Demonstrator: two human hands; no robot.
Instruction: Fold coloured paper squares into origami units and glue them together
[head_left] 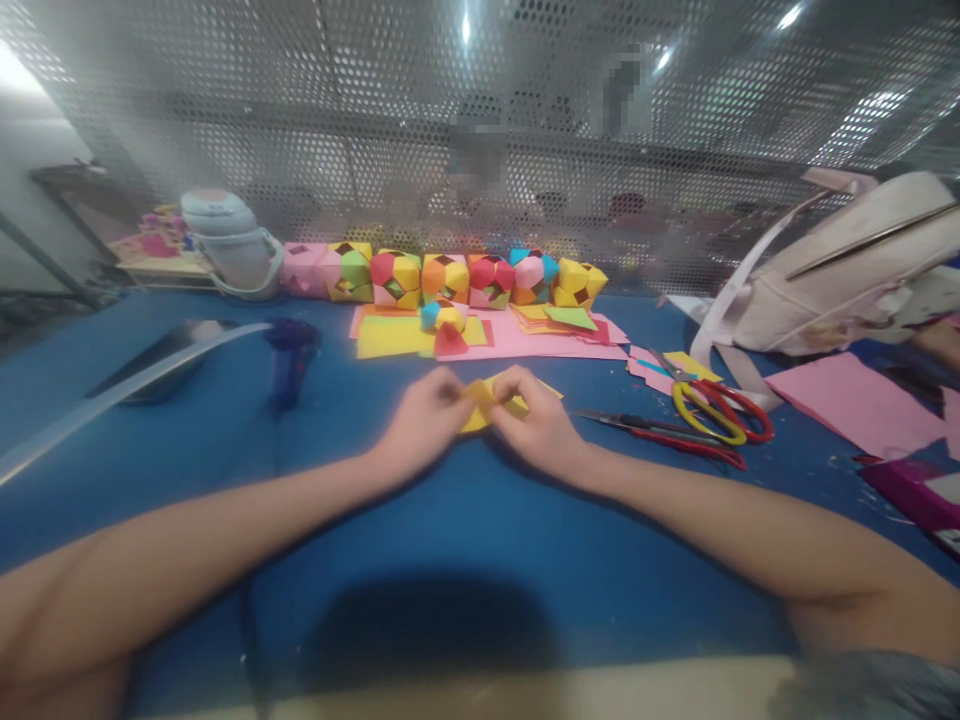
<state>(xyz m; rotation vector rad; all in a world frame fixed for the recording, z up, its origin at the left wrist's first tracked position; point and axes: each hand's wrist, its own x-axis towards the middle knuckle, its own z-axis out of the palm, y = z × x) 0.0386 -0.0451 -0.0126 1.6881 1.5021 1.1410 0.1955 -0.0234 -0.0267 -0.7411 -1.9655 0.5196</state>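
My left hand [424, 418] and my right hand [534, 418] meet over the middle of the blue table [420, 530]. Both pinch a small folded piece of yellow paper [491, 405] that lies on the table between them. Fingers of both hands are curled tight on the paper. A little beyond them a small multicoloured paper shape [445, 326] rests on sheets of yellow and pink paper [517, 338]. Farther back, a row of colourful folded paper cubes [450, 276] lines the perforated metal wall.
Two pairs of scissors [705, 415] lie to the right of my right hand. A pale pink backpack [847, 270] and pink sheets [855, 405] fill the right side. On the left are a dark blue bottle [291, 358], a white jug [232, 245] and a dark tablet-like slab [161, 360].
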